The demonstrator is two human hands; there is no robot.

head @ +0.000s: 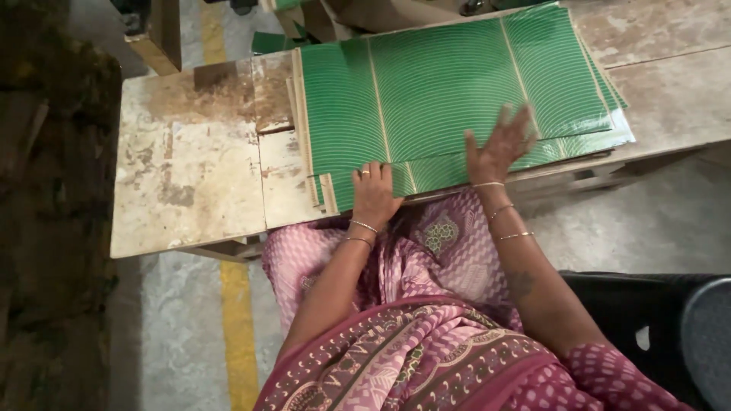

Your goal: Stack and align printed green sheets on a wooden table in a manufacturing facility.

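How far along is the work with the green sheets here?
Done: a stack of green sheets lies on the worn table. In hand: left hand presses the near edge, right hand lies flat on top. Left: folded or finished pieces aren't visible.

Workshop / small packaging factory floor. Worn, stained wooden workbench (186, 164) w/ peeling top at 10 o'clock; stack of flat green printed carton sheets (449, 91) on it at 12, creased for folding. Bare concrete floor (655, 221) w/ painted yellow lane line (237, 320) at 7. More card pieces & timber beyond bench at 12.
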